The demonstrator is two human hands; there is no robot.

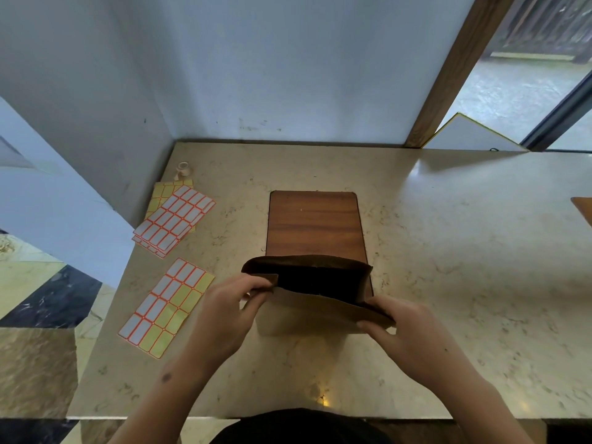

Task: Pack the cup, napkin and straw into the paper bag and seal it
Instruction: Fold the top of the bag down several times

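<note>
- Head view: a brown paper bag (pixel 315 302) is seen standing open at lower centre of the frame, on the near end of a wooden board (pixel 315 224) set into the marble table (pixel 448 251).
- The bag's left rim is pinched by the left hand (pixel 224 310).
- The bag's near right rim is pinched by the right hand (pixel 407 331).
- The bag's inside is dark; its contents cannot be told.
- Label sheets (pixel 166 307) are laid at left of the frame, with a stack of more sheets (pixel 176 216) above them.
</note>
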